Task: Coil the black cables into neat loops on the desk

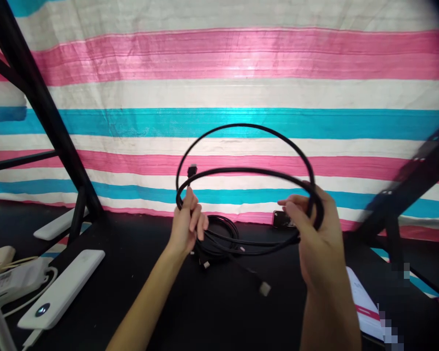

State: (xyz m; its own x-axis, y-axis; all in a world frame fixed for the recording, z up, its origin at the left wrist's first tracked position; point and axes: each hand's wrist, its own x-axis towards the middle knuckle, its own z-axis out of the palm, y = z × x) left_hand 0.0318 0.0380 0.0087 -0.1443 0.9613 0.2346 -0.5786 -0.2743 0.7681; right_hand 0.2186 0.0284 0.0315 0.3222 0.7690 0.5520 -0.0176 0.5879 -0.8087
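Note:
A black cable [246, 170] is held up in wide loops between my hands. My left hand [185, 225] pinches the left side of the loops, and a dark plug [192, 169] sticks up just above its fingertips. On the other side, my right hand [321, 239] wraps its thumb and fingers around the gathered loops. A metal-tipped plug [264, 288] hangs below, between the two hands, slightly blurred. Behind the loops, more coiled black cable [223, 225] lies on the black table [205, 317], with a small plug [205, 264] showing at its front.
White power banks [64, 287] and a white adapter [20, 280] with cords are at left. A phone-like device [364, 304] lies at right, and a small dark object [281, 219] at the back. Black frame legs [47, 107] flank a striped sheet [219, 53].

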